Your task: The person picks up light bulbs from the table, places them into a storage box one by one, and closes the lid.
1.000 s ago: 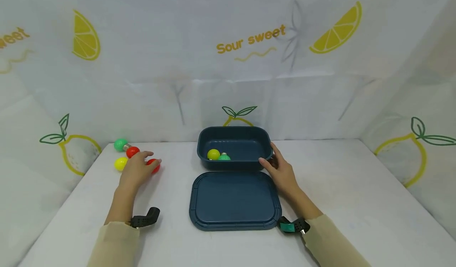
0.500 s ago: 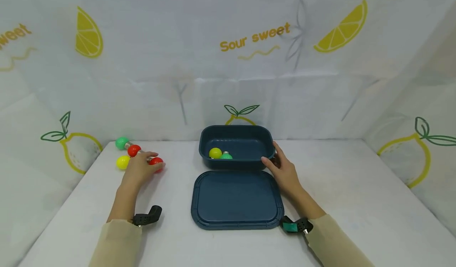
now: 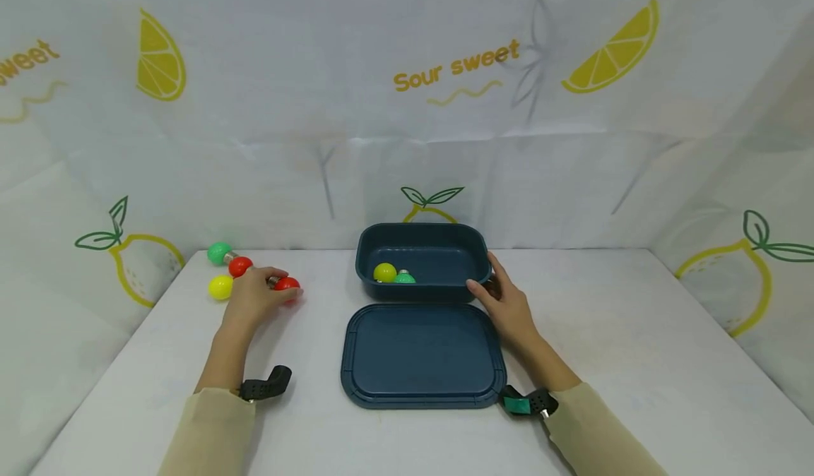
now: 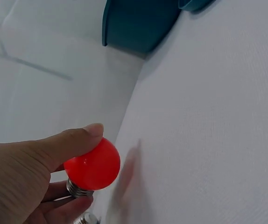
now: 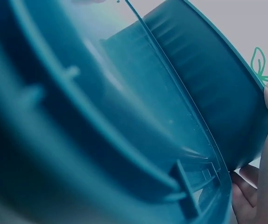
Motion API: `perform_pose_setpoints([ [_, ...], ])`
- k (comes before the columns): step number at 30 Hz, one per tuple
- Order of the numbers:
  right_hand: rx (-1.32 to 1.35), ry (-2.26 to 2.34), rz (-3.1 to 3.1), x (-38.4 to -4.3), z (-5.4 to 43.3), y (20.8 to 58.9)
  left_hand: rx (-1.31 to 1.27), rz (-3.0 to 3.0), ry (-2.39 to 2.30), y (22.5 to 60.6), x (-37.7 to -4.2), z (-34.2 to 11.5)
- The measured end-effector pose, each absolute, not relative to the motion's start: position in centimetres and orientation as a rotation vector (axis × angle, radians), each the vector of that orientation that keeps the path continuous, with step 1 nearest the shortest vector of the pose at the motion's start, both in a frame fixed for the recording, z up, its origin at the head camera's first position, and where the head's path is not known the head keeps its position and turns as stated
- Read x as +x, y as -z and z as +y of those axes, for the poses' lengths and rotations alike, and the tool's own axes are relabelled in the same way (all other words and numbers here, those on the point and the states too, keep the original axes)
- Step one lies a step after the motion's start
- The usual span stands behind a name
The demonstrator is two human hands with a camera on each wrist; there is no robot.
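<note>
My left hand pinches a red light bulb between thumb and fingers; its silver screw base points back toward the palm. A second red bulb lies just beyond that hand, with a yellow bulb and a green bulb beside it at the table's left. My right hand grips the right front corner of a dark blue box, thumb at the rim and fingers on the outside. Inside the box, a yellow bulb and a green bulb lie at the front left.
A dark blue lid lies flat on the white table in front of the box. A white cloth backdrop with lemon prints stands close behind the box and along both sides. My right forearm passes beside the lid's right edge.
My left hand has taken the red bulb and shifted it slightly right and up, away from the other bulbs. The right hand stays at the box, and the head view has shifted slightly.
</note>
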State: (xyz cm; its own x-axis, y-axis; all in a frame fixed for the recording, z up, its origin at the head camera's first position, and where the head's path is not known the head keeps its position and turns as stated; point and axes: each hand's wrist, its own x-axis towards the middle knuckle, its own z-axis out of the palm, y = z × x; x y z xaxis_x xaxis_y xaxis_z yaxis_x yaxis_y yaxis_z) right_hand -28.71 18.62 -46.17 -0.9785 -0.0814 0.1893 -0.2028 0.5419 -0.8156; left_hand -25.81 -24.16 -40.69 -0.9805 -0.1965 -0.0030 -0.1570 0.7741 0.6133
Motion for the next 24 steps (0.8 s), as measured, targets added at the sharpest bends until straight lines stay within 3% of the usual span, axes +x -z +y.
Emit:
perform_pose_setpoints([
  [13, 0.230, -1.441, -2.647, -28.8, 18.7, 46.3, 0.166, -2.684, 1.076, 38.9, -26.3, -20.4],
  [24, 0.233, -1.448, -2.642, -28.8, 18.7, 46.3, -0.038, -2.592, 1.158, 38.6, -28.7, -15.9],
])
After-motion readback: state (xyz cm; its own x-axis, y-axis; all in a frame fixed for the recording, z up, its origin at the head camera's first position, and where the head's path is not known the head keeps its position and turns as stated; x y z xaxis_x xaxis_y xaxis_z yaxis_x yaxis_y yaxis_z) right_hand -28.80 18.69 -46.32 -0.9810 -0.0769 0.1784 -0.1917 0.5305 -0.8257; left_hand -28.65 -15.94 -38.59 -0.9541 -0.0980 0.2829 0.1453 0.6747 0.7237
